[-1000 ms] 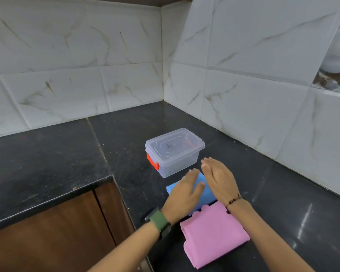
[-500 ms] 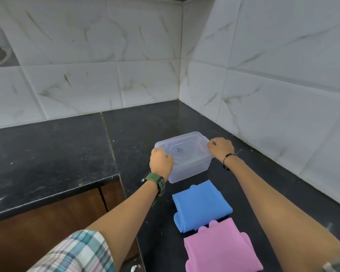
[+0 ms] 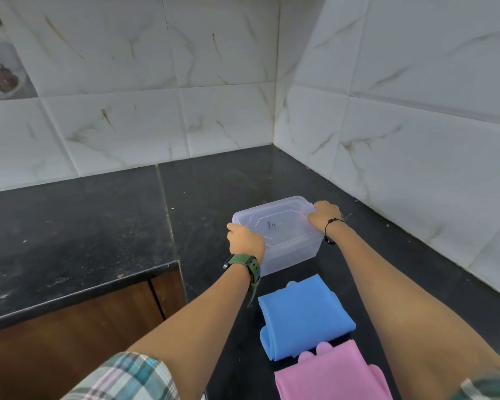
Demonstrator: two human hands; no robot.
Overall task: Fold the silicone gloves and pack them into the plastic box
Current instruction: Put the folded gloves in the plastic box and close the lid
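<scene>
**Opening the box: both hands on the lid ends**

Gripping the plastic box (image 3: 283,241) at its two short ends, the person appears to be at the unlatching step, judged from the lid (image 3: 274,226) being on and both gloves lying outside.

- Plastic box: translucent, lidded, standing on the black worktop (image 3: 98,226) near its back right corner, where the two tiled walls (image 3: 416,111) meet. A small dark mark shows on the lid's centre.
- Left hand (image 3: 246,239): fingers curled over the box's left end, holding it. Green watch (image 3: 243,262) on the wrist.
- Right hand (image 3: 325,216): fingers curled over the box's right end, holding it. Beaded bracelet (image 3: 329,229) on the wrist.
- Blue silicone glove (image 3: 303,316): folded flat, on the worktop just in front of the box, apart from it.
- Pink silicone glove (image 3: 329,373): folded, nearest the front edge, its finger ends touching or just overlapping the blue one; partly cut off by the frame.
- Wooden cabinet front (image 3: 70,327): below the worktop's stepped left section.

Latches are hidden under the hands. Next move, by judgement: free both ends together, lift the lid clear and set it aside, then carry in each folded glove without letting it spring open.
</scene>
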